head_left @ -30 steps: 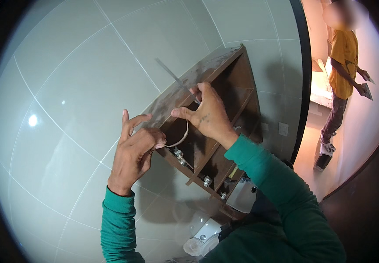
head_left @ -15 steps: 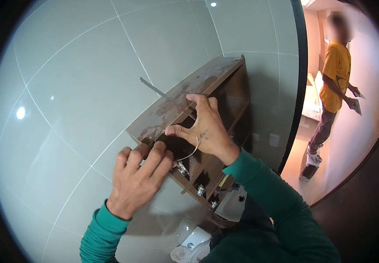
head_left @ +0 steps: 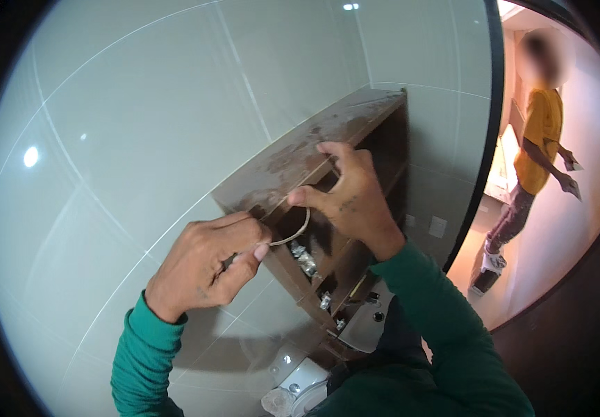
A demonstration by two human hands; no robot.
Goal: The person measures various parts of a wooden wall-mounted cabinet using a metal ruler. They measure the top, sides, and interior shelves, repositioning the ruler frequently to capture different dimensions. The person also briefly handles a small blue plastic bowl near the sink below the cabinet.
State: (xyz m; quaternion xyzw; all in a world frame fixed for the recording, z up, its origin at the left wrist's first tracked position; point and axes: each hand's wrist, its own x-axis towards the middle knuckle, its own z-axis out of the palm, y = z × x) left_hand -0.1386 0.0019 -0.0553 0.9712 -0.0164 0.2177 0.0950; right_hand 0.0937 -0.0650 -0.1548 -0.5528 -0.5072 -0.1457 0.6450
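Note:
A thin pale cord [head_left: 300, 233] bends in an arc between my two hands. My left hand [head_left: 210, 260] is closed, pinching the cord between thumb and fingertips. Its other end disappears by the thumb of my right hand [head_left: 355, 198]. That hand is curled at the front upper edge of a brown wooden cabinet [head_left: 383, 142], thumb and forefinger apart; what lies inside its grasp is hidden. Dust and smears cover the cabinet top [head_left: 293, 156]. Crumpled shiny fittings [head_left: 305, 260] sit inside the lower compartments.
Large pale tiles [head_left: 140, 125] cover the wall behind the cabinet. Below are a white washbasin [head_left: 366, 326] and a toilet [head_left: 307, 379]. Beyond the dark doorframe [head_left: 492, 139], a person in a yellow shirt [head_left: 539, 139] holds flat tools.
My left hand has come away from the cabinet edge and turned, with the cord in its pinch. A grey strip above the cabinet is out of sight. The view has shifted slightly.

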